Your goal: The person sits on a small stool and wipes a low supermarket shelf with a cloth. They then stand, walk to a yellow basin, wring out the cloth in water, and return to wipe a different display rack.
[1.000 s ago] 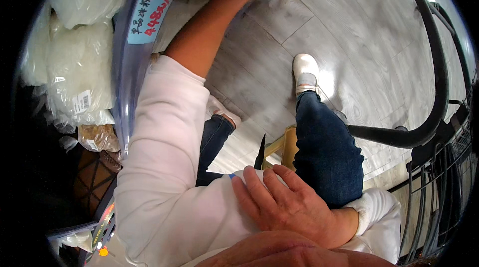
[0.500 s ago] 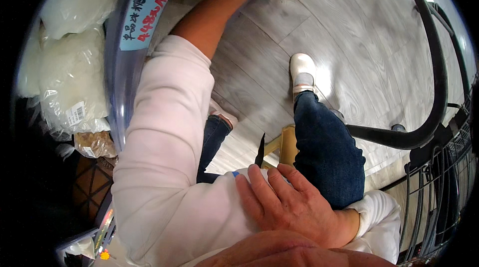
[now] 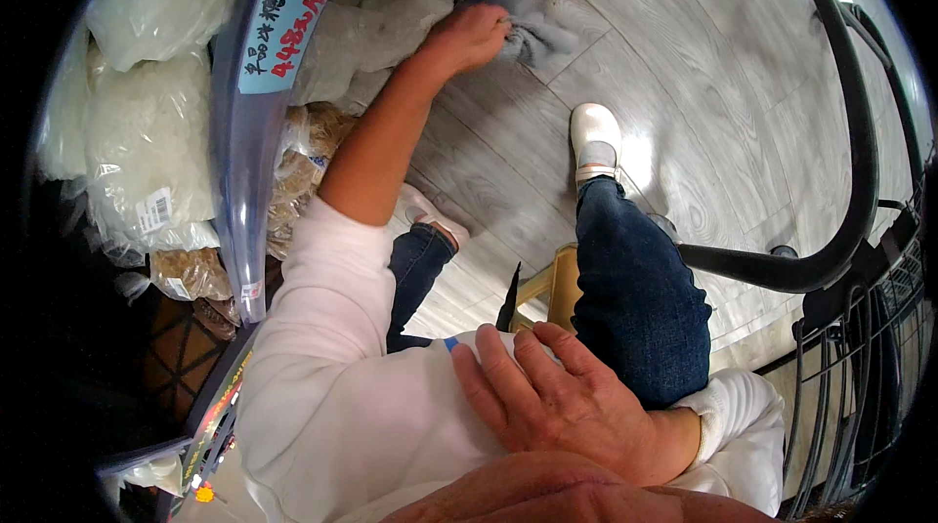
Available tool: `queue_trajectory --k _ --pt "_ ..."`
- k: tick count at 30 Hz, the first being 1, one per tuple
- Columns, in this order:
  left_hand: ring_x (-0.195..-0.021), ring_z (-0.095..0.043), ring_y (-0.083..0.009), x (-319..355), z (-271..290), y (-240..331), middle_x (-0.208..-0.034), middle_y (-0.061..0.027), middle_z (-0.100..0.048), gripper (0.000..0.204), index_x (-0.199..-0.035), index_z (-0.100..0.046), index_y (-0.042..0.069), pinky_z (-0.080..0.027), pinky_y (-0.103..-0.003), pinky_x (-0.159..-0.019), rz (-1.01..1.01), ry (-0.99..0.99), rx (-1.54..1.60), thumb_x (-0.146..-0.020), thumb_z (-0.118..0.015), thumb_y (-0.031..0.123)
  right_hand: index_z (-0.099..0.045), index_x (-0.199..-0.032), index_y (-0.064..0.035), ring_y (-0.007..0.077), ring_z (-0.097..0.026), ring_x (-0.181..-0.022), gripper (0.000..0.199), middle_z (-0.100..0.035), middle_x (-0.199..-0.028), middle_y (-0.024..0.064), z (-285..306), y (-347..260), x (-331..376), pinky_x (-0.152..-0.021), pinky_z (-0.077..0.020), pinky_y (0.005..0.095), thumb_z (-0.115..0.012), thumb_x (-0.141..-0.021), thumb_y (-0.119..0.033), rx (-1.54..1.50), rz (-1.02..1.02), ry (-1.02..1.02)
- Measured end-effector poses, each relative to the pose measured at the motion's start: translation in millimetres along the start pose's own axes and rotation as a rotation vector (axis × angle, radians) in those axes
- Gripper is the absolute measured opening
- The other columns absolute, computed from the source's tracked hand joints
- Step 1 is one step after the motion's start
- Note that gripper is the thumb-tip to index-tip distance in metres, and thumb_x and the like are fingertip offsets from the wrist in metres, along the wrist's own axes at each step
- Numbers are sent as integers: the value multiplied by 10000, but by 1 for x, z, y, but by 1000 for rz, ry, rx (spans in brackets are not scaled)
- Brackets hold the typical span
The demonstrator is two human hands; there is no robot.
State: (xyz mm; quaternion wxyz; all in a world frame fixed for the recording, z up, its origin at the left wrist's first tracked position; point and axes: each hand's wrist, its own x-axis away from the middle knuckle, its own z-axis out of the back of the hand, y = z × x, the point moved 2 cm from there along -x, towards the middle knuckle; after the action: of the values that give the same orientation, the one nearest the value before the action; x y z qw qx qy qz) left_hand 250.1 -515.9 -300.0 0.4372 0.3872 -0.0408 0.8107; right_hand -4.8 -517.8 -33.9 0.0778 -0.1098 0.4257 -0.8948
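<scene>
Drawn closer to the body than half a second ago, the left hand (image 3: 474, 38) clutches a grey cloth (image 3: 539, 41) over the floor (image 3: 703, 83), between twelve and one o'clock; the right hand (image 3: 565, 398) — unclenched, loose — rests on the white top (image 3: 391, 425) at five o'clock.

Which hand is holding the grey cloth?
The left hand, stretched out over the floor, grips the grey cloth; the right hand rests on the white top.
</scene>
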Motion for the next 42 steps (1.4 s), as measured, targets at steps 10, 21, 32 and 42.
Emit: queue_trajectory --k 10,21,32,42 --pt "-1086 -472 -381 -73 34 -66 -1139 -211 -533 337 -1067 -576 13 -391 -454 -923 -73 411 819 -794 -534 206 -547 -1102 12 209 -525 -823 373 -552 -1029 147 -3 -4 -5 -778 -438 329 -488 -779 -164 6 10 -32" --pt "-958 -565 -383 -98 30 -18 -980 -199 -601 250 -1016 -568 48 -447 -485 -813 36 547 116 -786 -479 90 -553 -1096 2 203 -528 -819 364 -551 -1027 148 -3 -5 -14 -777 -427 319 -490 -778 -162 55 1 -55" --pt "-910 -607 -264 -60 19 -4 -937 -118 -637 165 -919 -629 89 -474 -417 -753 10 477 -324 -800 -525 139 -553 -1094 9 212 -522 -832 375 -553 -1023 147 -6 -13 -9 -781 -427 320 -485 -771 -170 27 43 -8" --pt "-866 -592 -267 44 -95 21 -943 -175 -625 304 -899 -614 4 -443 -375 -771 -304 -272 485 -834 -448 250 -537 -1116 18 217 -526 -829 386 -542 -1050 156 -2 -7 -6 -795 -423 318 -476 -780 -164 4 10 -54"
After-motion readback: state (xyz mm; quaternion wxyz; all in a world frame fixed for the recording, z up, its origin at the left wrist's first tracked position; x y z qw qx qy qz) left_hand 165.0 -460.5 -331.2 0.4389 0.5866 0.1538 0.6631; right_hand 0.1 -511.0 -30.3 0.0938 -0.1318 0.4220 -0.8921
